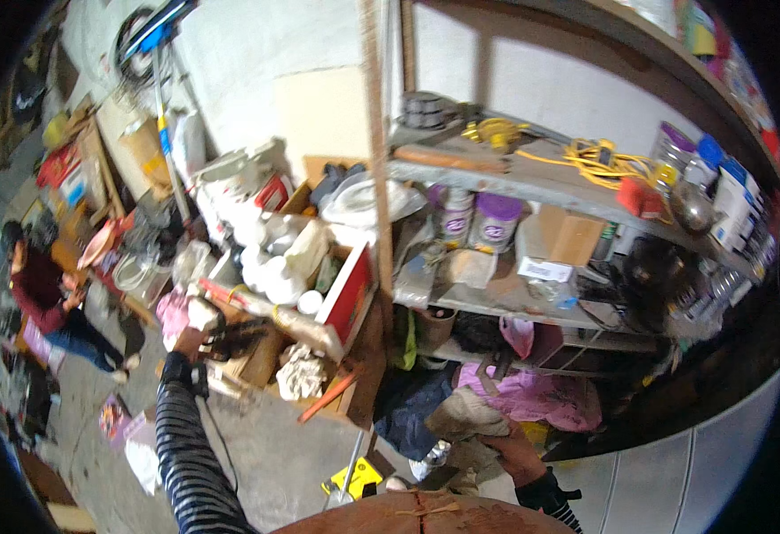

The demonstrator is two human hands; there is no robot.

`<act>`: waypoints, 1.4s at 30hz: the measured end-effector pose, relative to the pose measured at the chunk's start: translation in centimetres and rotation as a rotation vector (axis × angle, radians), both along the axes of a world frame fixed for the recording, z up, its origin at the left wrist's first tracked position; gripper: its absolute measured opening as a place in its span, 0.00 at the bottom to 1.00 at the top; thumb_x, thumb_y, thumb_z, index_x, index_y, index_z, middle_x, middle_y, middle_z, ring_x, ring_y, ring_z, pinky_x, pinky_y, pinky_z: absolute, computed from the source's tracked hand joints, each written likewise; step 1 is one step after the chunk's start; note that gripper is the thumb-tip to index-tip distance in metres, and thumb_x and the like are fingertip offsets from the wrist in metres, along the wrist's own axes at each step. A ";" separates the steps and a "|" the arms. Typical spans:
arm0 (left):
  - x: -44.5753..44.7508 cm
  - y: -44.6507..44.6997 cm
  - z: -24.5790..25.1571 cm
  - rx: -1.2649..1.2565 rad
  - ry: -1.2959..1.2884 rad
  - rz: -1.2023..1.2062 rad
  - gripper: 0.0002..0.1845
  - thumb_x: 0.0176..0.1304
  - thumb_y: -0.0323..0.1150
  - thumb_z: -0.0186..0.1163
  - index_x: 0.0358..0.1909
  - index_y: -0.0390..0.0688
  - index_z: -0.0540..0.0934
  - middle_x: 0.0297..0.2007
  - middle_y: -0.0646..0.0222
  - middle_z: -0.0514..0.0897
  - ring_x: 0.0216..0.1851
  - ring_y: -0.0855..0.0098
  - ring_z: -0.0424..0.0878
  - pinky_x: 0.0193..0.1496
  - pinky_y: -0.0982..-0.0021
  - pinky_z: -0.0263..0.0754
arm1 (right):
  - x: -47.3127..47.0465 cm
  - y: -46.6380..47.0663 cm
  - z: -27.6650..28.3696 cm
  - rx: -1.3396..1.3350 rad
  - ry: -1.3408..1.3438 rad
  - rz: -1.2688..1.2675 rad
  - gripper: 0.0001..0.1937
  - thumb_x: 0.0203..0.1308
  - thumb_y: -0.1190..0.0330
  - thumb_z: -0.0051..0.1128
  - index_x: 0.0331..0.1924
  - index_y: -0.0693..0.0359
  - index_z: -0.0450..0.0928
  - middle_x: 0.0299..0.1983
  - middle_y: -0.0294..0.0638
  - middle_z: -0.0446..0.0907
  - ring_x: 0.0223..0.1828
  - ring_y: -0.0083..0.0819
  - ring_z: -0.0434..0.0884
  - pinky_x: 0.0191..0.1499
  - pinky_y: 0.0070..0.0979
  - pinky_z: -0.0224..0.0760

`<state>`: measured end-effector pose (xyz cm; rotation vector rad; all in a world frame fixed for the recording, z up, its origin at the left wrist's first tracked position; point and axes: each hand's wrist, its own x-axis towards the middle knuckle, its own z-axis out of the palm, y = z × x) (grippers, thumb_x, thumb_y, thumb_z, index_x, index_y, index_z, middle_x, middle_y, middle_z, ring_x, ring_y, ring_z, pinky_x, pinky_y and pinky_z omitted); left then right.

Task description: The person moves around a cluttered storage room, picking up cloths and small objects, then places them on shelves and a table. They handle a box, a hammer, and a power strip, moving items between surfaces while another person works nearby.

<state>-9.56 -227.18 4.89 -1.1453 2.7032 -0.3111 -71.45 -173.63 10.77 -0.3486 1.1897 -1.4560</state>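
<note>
My left hand (189,342) is stretched out over the box at left and grips a dark object (239,338), too blurred to name. Beside it lie a pink cloth (175,314) and a crumpled white cloth (302,374). Low at the right, my right hand (515,454) has its fingers closed on a beige knitted cloth (466,415), perhaps a work glove. That cloth hangs in front of dark blue fabric (413,410) and a pink plastic bag (543,400) by the bottom of the shelving.
A metal shelf unit (450,160) holds purple-lidded tubs (496,220), a cardboard box (566,237) and a yellow extension cord (603,157). White bags fill a red-sided drawer (353,300). A squeegee (163,127) leans on the wall. Another person (46,294) stands far left. A yellow case (356,475) lies on the floor.
</note>
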 end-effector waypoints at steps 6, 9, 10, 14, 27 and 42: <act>-5.3 3.0 5.9 0.489 0.779 1.010 0.37 0.57 0.44 0.71 0.61 0.35 0.65 0.45 0.48 0.79 0.32 0.56 0.82 0.26 0.55 0.82 | -0.8 -0.6 -0.2 -0.035 -0.040 0.045 0.28 0.60 0.84 0.63 0.66 0.64 0.73 0.56 0.39 0.82 0.56 0.29 0.81 0.61 0.27 0.76; -7.8 3.8 10.6 0.527 0.711 0.944 0.43 0.55 0.45 0.71 0.67 0.33 0.63 0.44 0.45 0.82 0.27 0.57 0.85 0.22 0.60 0.83 | -1.6 -0.6 0.5 -0.021 -0.060 0.061 0.27 0.60 0.84 0.63 0.65 0.64 0.73 0.56 0.41 0.82 0.56 0.30 0.82 0.62 0.29 0.76; -9.2 4.1 12.3 0.518 0.645 0.927 0.42 0.58 0.45 0.69 0.67 0.32 0.63 0.43 0.46 0.82 0.26 0.61 0.86 0.22 0.61 0.84 | -2.0 -0.6 0.7 -0.034 -0.072 0.061 0.27 0.60 0.84 0.63 0.65 0.64 0.73 0.55 0.41 0.83 0.56 0.30 0.82 0.62 0.30 0.77; -17.7 6.7 21.6 0.553 0.820 0.619 0.23 0.65 0.42 0.62 0.51 0.32 0.77 0.34 0.57 0.86 0.21 0.66 0.85 0.24 0.68 0.83 | -4.5 -0.8 0.6 -0.064 -0.044 0.078 0.25 0.61 0.83 0.62 0.63 0.64 0.74 0.54 0.43 0.83 0.54 0.33 0.83 0.60 0.32 0.79; -59.6 14.5 40.7 0.191 0.606 -0.374 0.24 0.67 0.40 0.64 0.60 0.37 0.75 0.36 0.56 0.87 0.37 0.61 0.86 0.43 0.63 0.81 | -14.2 0.1 -0.8 -0.250 0.694 0.272 0.30 0.63 0.84 0.58 0.71 0.64 0.66 0.61 0.45 0.78 0.60 0.39 0.80 0.64 0.36 0.76; -77.0 4.3 36.9 0.330 0.385 -0.285 0.41 0.54 0.49 0.72 0.65 0.36 0.73 0.59 0.49 0.80 0.58 0.56 0.79 0.61 0.61 0.74 | -24.0 3.5 -8.6 -0.070 0.391 -0.026 0.30 0.60 0.82 0.59 0.68 0.62 0.70 0.59 0.47 0.79 0.59 0.41 0.79 0.63 0.39 0.74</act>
